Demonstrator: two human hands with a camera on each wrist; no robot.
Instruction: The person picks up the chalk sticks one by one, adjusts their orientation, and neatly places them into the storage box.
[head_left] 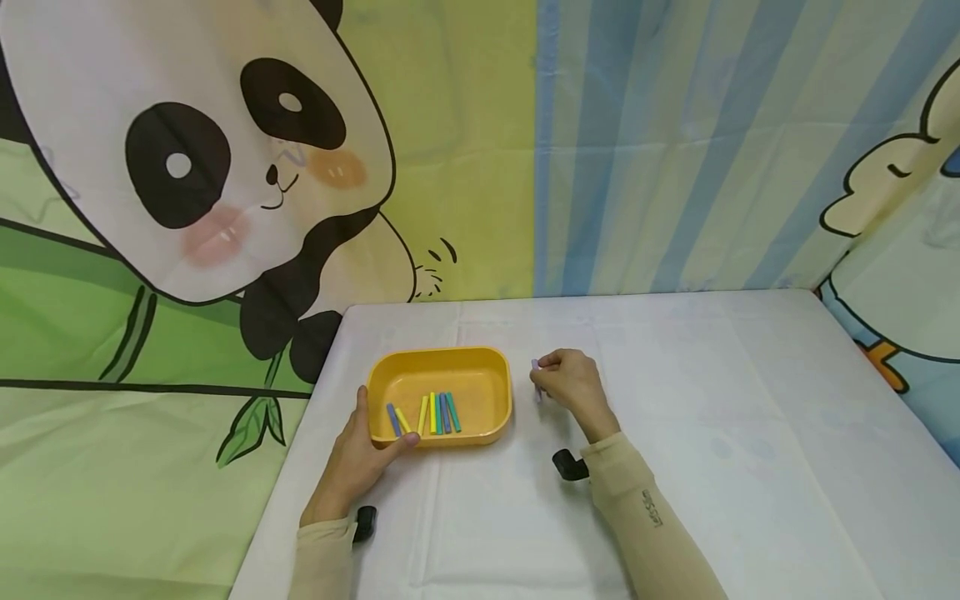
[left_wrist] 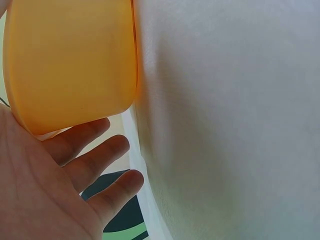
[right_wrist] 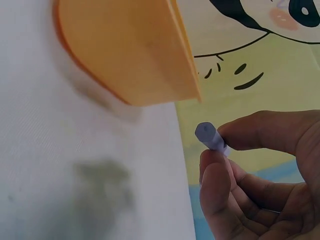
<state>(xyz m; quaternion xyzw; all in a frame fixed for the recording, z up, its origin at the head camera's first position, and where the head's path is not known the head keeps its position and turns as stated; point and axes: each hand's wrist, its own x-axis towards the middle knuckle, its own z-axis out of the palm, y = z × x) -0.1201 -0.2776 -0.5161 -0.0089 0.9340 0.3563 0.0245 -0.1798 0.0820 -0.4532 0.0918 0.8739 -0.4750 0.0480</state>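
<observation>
A yellow-orange plastic tray (head_left: 487, 367) stands on the white-covered table, with several chalk sticks (head_left: 439, 414) in yellow, green and blue-purple lying inside near its front wall. My left hand (head_left: 356, 458) holds the tray's front left corner, thumb over the front rim and fingers along the left side. In the left wrist view, three fingers (left_wrist: 102, 155) stretch out beside the tray wall (left_wrist: 72, 65). To the right of the tray, my right hand (head_left: 573, 387) pinches a light purple chalk stick (right_wrist: 206, 132) between thumb and fingertips. The stick stands roughly upright.
A white cloth (head_left: 712, 433) covers the table. Behind it hangs a printed backdrop with a panda (head_left: 225, 167) and blue stripes (head_left: 697, 150). A small black device (head_left: 570, 465) sits at the right wrist, another (head_left: 365, 523) at the left.
</observation>
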